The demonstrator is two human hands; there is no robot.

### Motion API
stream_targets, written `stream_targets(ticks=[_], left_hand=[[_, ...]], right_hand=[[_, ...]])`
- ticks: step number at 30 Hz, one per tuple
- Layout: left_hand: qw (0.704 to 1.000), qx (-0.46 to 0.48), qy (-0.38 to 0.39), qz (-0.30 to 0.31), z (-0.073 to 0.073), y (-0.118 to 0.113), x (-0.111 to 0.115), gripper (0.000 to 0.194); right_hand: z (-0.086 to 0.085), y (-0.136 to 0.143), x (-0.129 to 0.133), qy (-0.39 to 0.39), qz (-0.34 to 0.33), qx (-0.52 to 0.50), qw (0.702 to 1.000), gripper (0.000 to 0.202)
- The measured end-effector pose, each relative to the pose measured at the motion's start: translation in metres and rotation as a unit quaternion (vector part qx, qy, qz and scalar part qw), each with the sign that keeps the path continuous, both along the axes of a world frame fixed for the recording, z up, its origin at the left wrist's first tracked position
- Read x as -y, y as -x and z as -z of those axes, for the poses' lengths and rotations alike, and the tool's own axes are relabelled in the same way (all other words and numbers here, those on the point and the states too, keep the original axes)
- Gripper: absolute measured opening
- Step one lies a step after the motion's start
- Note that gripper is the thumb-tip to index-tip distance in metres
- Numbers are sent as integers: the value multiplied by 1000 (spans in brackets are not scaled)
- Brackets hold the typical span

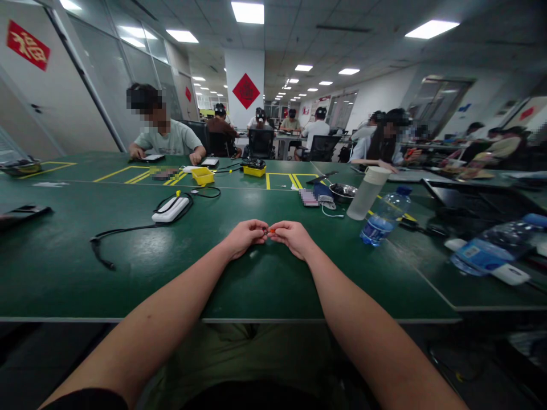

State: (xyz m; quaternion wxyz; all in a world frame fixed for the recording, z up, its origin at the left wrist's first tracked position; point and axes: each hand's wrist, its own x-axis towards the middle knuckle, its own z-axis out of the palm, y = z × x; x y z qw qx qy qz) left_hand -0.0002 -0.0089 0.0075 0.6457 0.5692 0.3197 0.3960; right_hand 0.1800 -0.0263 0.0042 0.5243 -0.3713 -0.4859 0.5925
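Observation:
Both my hands meet just above the green table (265, 285), fingertips almost touching. Pinched in my right hand (294, 238) is a small orange piece (272, 231), too small to name exactly. My left hand (245, 238) is closed on a tiny dark piece (265, 232) right beside the orange one. Whether the two pieces are joined I cannot tell, since the fingers cover most of them.
A white power bank (171, 209) with a black cable lies left. Right stand a frosted bottle (367, 193) and a water bottle (384, 219); another bottle (496, 245) lies beyond. Yellow trays (202, 176) sit farther back. A person (175, 136) sits across the table.

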Motion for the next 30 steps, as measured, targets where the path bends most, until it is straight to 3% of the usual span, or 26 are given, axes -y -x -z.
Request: stream_targets(ticks=[18, 24, 30], left_hand=[[1000, 15, -4, -6, 4, 0, -2, 26], [998, 0, -51, -27, 4, -1, -2, 29], [999, -4, -48, -4, 4, -1, -2, 25]], right_hand=[[2, 0, 0, -17, 15, 8, 1000, 19], [1, 0, 0, -25, 18, 27, 999, 21], [3, 0, -1, -16, 20, 23, 999, 18]])
